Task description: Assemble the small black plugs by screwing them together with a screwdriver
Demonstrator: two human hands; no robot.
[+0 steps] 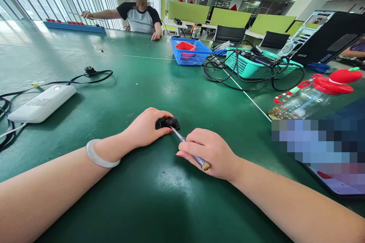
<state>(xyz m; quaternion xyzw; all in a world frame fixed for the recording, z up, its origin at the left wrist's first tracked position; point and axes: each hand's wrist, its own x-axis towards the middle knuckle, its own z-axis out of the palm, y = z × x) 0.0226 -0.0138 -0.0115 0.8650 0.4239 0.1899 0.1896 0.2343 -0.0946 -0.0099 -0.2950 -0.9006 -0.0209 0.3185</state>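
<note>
Near the middle of the green table [137, 197], my left hand [146, 127] grips a small black part [170, 122] between thumb and fingers. The part rests low at the tabletop, and its fine details are too small to tell. My right hand [209, 153] is closed around a screwdriver [196, 157] with a purplish clear handle and a tan end. Its metal shaft slants up and left, the tip at the near side of the black part. A pale bracelet circles my left wrist.
A white power bank [42, 104] and black cables lie left. Ahead are a blue basket [189, 57], a teal basket [251, 69] and tangled cords. A red-lidded bottle [305, 100] and a dark-edged device [333, 182] stand right. Another person sits across the table beside a long blue tray [74, 26].
</note>
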